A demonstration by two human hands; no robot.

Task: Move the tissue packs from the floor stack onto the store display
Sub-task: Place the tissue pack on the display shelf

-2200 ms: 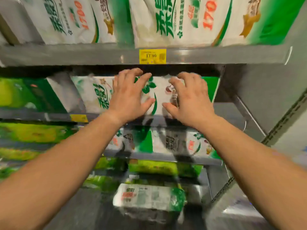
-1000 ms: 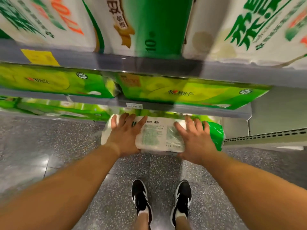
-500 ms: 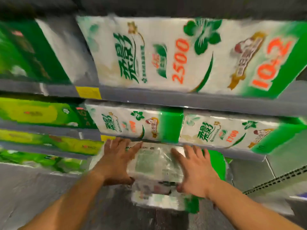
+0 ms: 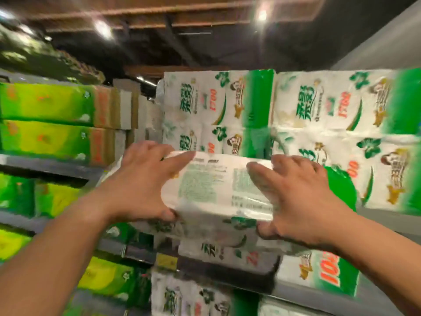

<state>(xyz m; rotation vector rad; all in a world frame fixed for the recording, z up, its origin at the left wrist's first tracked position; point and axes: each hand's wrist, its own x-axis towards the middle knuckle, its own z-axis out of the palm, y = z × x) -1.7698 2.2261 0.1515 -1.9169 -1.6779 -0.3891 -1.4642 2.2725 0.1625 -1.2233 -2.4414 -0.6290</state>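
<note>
Pack (image 4: pixel 218 190) clamped by left hand (image 4: pixel 139 185) at 9, right hand (image 4: pixel 296 197) at 3; we'd keep it level sliding onto the stack (image 4: pixel 284 106).

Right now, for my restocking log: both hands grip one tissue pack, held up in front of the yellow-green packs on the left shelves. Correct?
Not quite. The head view shows the left hand and right hand gripping the tissue pack in front of the white-and-green packs, not the yellow-green ones.
</note>
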